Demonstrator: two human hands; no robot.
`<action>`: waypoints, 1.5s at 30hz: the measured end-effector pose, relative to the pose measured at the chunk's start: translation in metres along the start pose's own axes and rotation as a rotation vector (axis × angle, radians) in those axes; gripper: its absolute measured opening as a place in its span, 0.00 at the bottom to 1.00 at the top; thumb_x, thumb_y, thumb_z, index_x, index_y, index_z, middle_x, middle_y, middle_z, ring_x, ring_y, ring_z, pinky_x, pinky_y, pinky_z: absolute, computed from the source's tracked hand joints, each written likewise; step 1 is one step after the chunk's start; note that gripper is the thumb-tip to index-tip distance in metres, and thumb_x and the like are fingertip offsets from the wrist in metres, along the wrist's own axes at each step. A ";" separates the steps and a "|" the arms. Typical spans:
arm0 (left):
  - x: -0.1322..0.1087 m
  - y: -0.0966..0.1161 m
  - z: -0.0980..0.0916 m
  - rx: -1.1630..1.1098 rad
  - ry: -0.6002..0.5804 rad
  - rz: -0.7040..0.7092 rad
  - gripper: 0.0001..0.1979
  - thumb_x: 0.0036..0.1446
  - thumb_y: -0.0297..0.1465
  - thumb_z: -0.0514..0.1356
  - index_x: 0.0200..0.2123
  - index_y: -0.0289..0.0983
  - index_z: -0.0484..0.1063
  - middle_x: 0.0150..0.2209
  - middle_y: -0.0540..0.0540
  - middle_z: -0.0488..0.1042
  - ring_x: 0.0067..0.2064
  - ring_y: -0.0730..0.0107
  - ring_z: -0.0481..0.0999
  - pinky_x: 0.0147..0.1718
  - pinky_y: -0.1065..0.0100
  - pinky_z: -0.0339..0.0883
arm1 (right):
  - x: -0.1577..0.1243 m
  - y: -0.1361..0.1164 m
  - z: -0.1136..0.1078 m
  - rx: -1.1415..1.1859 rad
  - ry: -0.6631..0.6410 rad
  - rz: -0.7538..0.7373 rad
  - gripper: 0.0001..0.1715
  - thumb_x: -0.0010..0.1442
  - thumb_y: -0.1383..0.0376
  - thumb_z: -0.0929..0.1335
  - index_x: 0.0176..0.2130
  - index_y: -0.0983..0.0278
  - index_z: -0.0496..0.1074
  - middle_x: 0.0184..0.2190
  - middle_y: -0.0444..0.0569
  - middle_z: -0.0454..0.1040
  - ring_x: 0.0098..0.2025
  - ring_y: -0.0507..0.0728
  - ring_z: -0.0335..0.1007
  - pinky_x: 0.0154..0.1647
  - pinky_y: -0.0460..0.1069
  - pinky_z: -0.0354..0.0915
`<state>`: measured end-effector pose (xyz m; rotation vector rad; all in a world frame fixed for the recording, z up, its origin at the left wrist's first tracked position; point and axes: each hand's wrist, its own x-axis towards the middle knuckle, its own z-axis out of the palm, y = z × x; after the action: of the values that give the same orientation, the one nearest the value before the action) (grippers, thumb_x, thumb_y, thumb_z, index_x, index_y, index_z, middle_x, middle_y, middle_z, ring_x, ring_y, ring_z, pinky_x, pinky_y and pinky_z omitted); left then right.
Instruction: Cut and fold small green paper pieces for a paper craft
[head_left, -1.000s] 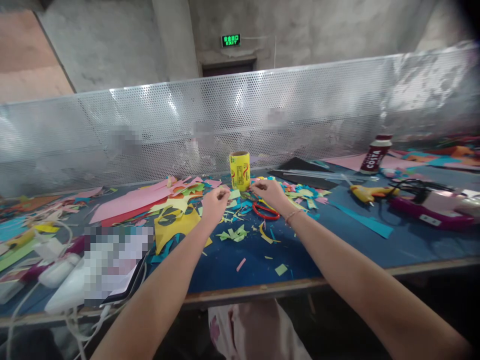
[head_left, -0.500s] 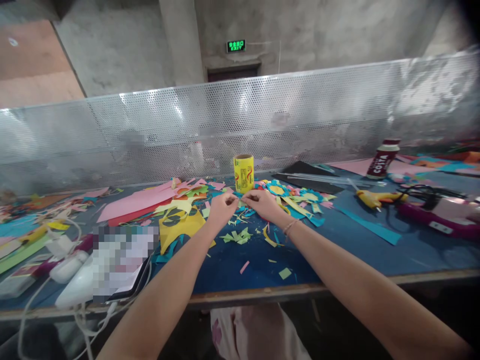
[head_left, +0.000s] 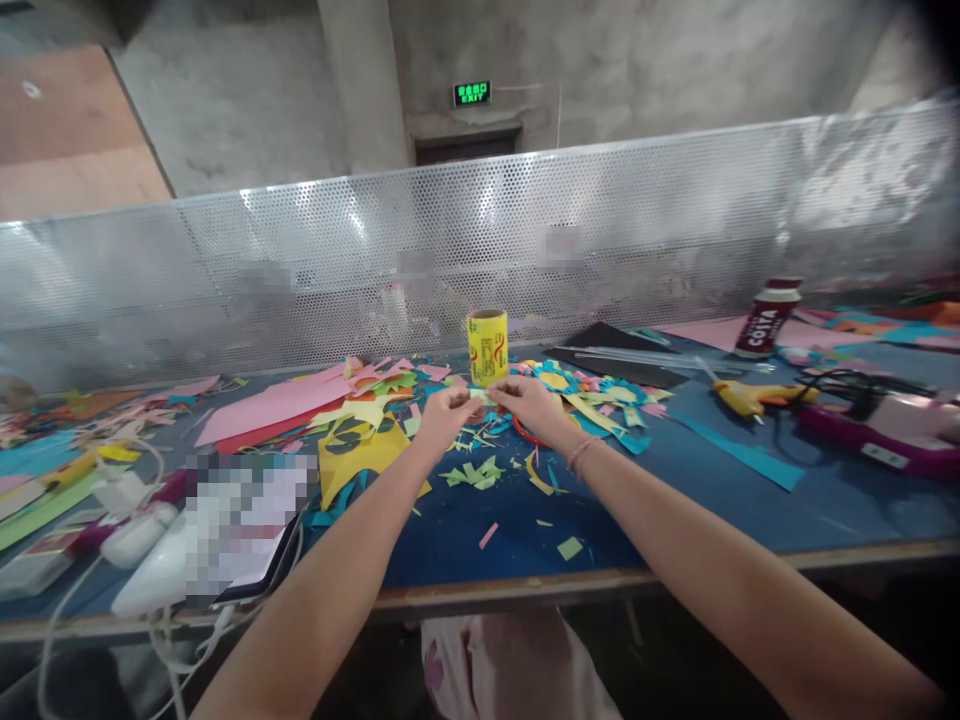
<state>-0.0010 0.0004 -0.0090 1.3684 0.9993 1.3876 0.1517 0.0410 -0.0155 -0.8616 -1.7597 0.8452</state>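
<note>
My left hand (head_left: 448, 408) and my right hand (head_left: 527, 400) meet over the middle of the table, fingers pinched. Between their fingertips is a small pale green piece of paper (head_left: 480, 396), partly hidden by the fingers. Just behind them a yellow printed roll (head_left: 488, 350) stands upright on its end. Light green paper scraps (head_left: 474, 473) lie in a small heap below the hands. A yellow sheet with cut-out holes (head_left: 360, 450) lies beside my left forearm. Teal and yellow paper pieces (head_left: 556, 381) are piled beyond my right hand.
At right are a yellow glue gun (head_left: 750, 397), a purple power strip (head_left: 877, 445) with black cables, and a dark red bottle (head_left: 768, 318). Pink sheets (head_left: 277, 405) lie at left, with a phone (head_left: 262, 540) and white cables nearer. A perforated metal screen (head_left: 420, 260) runs behind.
My fingertips have drawn slightly apart, my right hand moving a little right and up. More of the pale green paper now shows between them.
</note>
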 end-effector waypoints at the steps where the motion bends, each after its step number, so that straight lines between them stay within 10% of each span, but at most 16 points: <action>1: -0.001 0.000 0.001 0.007 0.006 -0.004 0.03 0.46 0.28 0.61 0.25 0.33 0.71 0.22 0.48 0.73 0.25 0.74 0.73 0.31 0.68 0.69 | -0.001 -0.001 0.002 -0.030 0.003 -0.032 0.10 0.50 0.61 0.66 0.32 0.65 0.70 0.23 0.45 0.70 0.23 0.50 0.66 0.27 0.47 0.65; 10: 0.002 -0.003 -0.005 0.039 0.043 -0.027 0.09 0.46 0.34 0.62 0.22 0.33 0.70 0.19 0.48 0.71 0.22 0.74 0.71 0.27 0.69 0.67 | -0.009 -0.010 0.006 -0.436 -0.010 -0.449 0.12 0.53 0.66 0.66 0.38 0.63 0.75 0.35 0.52 0.74 0.39 0.56 0.69 0.41 0.51 0.66; 26: 0.005 -0.005 -0.010 0.245 -0.044 0.114 0.14 0.45 0.40 0.61 0.24 0.34 0.67 0.21 0.49 0.71 0.23 0.75 0.70 0.26 0.71 0.66 | -0.007 -0.011 0.004 0.046 -0.228 -0.017 0.15 0.53 0.60 0.65 0.37 0.65 0.74 0.30 0.48 0.76 0.32 0.54 0.72 0.32 0.47 0.67; 45: 0.005 -0.004 -0.005 0.013 0.017 -0.010 0.06 0.45 0.27 0.59 0.24 0.36 0.61 0.20 0.53 0.67 0.22 0.76 0.69 0.28 0.67 0.69 | -0.001 -0.006 0.003 0.151 -0.057 0.119 0.06 0.47 0.67 0.66 0.28 0.65 0.73 0.24 0.44 0.74 0.26 0.51 0.70 0.26 0.44 0.66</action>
<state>-0.0060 0.0067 -0.0114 1.3615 1.0269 1.3899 0.1486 0.0363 -0.0120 -0.8554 -1.6821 1.0755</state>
